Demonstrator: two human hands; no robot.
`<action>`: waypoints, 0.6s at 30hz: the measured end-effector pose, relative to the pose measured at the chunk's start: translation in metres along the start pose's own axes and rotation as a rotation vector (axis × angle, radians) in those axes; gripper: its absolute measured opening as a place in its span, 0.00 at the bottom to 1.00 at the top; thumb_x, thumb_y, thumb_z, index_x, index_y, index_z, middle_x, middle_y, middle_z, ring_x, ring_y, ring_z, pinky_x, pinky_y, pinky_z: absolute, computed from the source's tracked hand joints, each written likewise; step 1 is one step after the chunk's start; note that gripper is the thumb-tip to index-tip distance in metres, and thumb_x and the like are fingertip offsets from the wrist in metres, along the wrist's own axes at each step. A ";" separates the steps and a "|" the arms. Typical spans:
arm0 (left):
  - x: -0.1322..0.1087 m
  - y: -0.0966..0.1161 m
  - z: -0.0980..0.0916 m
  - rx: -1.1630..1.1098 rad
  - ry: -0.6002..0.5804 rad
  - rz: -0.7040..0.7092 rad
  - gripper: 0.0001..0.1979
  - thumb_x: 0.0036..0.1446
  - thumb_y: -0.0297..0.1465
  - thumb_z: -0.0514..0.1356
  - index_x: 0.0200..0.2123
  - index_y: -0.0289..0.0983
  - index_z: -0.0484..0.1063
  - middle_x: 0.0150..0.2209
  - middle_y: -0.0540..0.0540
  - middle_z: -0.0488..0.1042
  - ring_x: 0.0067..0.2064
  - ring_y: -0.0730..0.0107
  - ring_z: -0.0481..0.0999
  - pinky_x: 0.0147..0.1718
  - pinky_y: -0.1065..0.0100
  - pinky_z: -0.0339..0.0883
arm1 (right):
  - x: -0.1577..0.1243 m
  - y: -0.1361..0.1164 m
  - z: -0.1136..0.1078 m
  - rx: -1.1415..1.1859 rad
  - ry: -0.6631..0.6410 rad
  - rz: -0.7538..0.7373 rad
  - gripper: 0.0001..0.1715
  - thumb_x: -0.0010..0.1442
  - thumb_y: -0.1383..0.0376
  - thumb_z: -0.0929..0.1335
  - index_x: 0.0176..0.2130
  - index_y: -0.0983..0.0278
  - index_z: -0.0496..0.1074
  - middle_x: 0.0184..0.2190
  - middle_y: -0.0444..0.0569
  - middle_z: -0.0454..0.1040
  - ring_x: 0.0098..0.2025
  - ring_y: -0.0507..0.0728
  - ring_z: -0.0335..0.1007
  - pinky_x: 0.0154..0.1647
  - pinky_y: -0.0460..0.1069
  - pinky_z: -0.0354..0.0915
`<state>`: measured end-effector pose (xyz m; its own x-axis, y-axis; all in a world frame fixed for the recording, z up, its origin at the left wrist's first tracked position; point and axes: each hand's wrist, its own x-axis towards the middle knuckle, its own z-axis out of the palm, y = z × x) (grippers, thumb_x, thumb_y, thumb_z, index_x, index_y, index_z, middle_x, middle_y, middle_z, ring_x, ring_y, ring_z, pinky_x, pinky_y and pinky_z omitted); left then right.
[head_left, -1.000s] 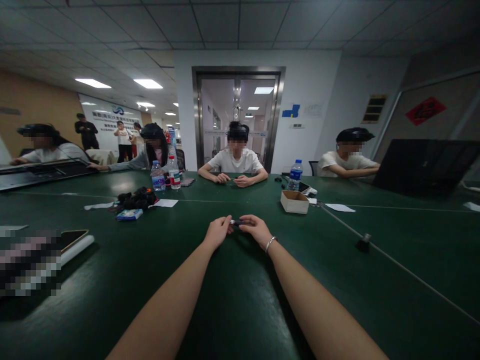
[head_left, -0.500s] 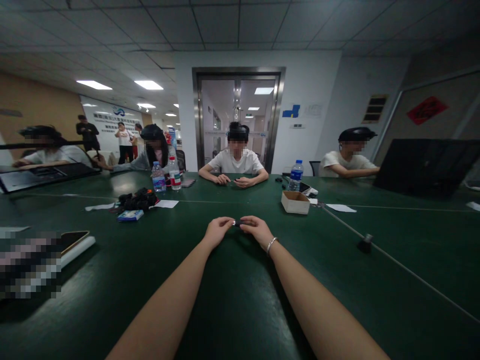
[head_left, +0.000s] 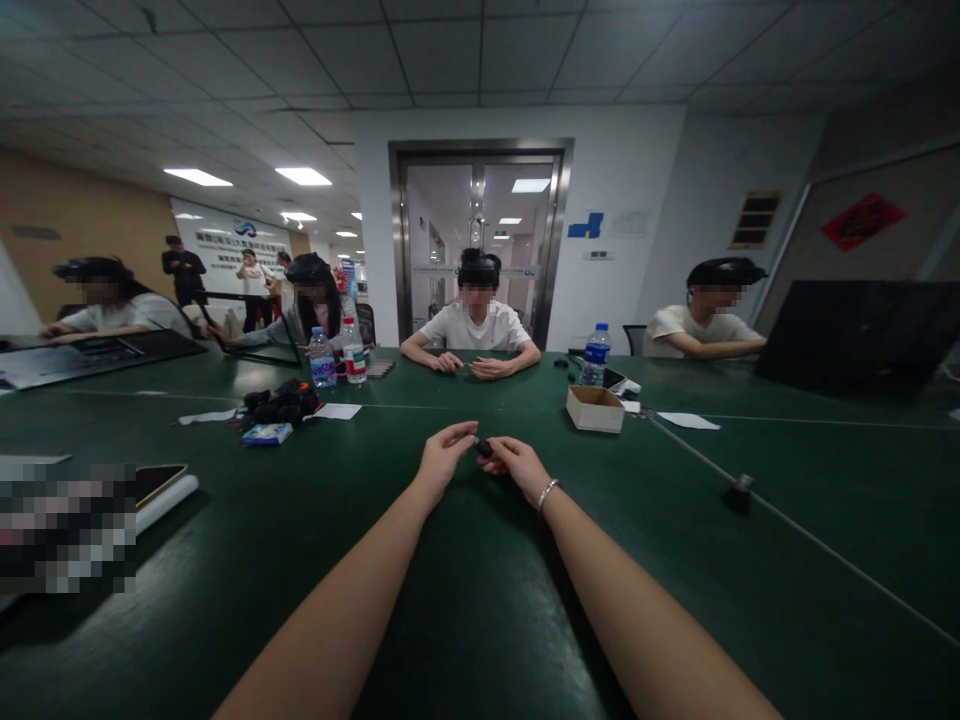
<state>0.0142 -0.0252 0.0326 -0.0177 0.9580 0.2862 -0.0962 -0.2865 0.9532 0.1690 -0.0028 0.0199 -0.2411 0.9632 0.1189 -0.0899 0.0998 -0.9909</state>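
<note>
My right hand [head_left: 517, 465], with a silver bracelet on its wrist, pinches a small black object [head_left: 484, 448] between thumb and fingertips, just above the green table [head_left: 480, 600]. The object is short and dark, and too small for me to tell its kind. Right beside it is my left hand [head_left: 444, 462], its fingers stretched out and the thumb a little apart from them. The left fingertips are close to the black object; I cannot tell whether they touch it.
An open cardboard box [head_left: 595, 410] and a water bottle [head_left: 595, 355] stand ahead to the right. Two bottles [head_left: 323, 358], a black tangled pile [head_left: 281, 402] and a blue packet [head_left: 267, 434] are ahead left. A black clip [head_left: 741, 492] sits right. Across the table sits a person [head_left: 476, 325].
My left fingers have loosened and lifted from the small object, which both hands held before. Its silver end no longer shows. The view has shifted slightly.
</note>
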 end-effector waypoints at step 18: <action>0.010 -0.013 -0.052 0.529 0.146 0.074 0.23 0.51 0.24 0.56 0.51 0.40 0.62 0.41 0.44 0.74 0.43 0.69 0.74 0.44 0.66 0.64 | 0.002 0.012 0.012 -0.247 -0.061 -0.087 0.22 0.54 0.60 0.64 0.48 0.68 0.64 0.23 0.46 0.74 0.24 0.50 0.70 0.32 0.48 0.65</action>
<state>-0.0361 -0.0116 0.0181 -0.1467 0.9160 0.3734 0.4231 -0.2830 0.8607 0.1560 -0.0031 0.0092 -0.3009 0.9323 0.2006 0.1236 0.2467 -0.9612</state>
